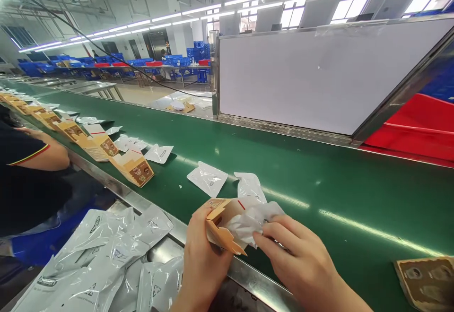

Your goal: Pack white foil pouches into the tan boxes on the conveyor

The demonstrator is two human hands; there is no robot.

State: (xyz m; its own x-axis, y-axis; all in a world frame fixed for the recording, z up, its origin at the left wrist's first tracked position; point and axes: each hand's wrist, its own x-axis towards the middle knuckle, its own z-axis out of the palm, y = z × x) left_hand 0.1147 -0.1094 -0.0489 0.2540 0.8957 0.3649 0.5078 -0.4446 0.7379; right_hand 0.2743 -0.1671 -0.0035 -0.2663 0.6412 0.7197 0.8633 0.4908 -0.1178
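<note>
My left hand [202, 260] grips a small tan cardboard box [222, 222] with its end flaps open, held over the near edge of the green conveyor belt [319, 189]. My right hand [301, 260] pinches a white plastic pouch [248, 224] whose end sits in the box mouth. Two more white pouches [207, 178] lie on the belt just beyond the box.
Several tan boxes [133, 168] and loose pouches line the belt to the left, beside a co-worker's arm [42, 153]. A pile of white pouches [102, 255] fills a tray below the belt's metal rail. A flat tan carton [425, 281] lies at right; a white panel [319, 75] stands behind.
</note>
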